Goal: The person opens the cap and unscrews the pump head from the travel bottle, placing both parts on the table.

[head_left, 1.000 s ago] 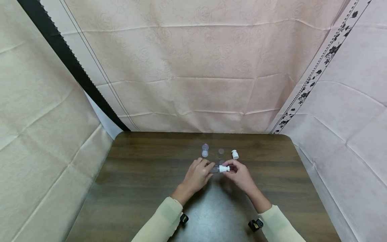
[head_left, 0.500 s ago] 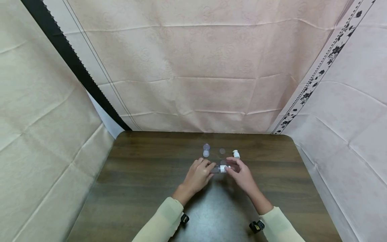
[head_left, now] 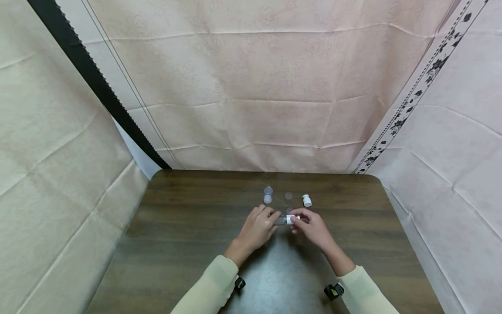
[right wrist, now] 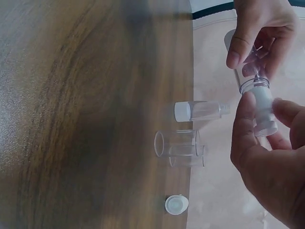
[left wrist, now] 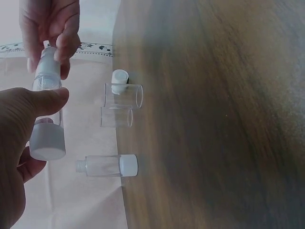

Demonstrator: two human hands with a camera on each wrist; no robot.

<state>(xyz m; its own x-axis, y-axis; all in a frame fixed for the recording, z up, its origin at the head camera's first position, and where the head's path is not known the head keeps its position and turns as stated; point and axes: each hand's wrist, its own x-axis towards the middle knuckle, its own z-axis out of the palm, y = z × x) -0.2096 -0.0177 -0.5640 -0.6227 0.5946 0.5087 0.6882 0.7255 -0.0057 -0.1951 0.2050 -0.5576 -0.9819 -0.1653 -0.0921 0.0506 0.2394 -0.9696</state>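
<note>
My left hand (head_left: 256,226) grips a clear bottle with a white base (left wrist: 47,143), lying roughly level between the hands. From the opposite side my right hand (head_left: 313,227) holds a white pump top (right wrist: 263,105) between thumb and fingers, at the bottle's open end. The pump's collar sits at the neck; how far it is screwed on cannot be seen. A thin dip tube shows through the clear wall in the right wrist view.
Beyond the hands lie a second clear bottle with a white base (left wrist: 102,165), two clear cylindrical caps (left wrist: 125,96) (left wrist: 116,117) and another white pump top (right wrist: 177,204). All are on the brown wooden table (head_left: 188,218), near its far edge. Cloth (head_left: 251,109) hangs behind.
The right fingers spread and shifted round the pump top half a second ago, then pinched it again. My left hand keeps its hold on the bottle. The loose things stay put.
</note>
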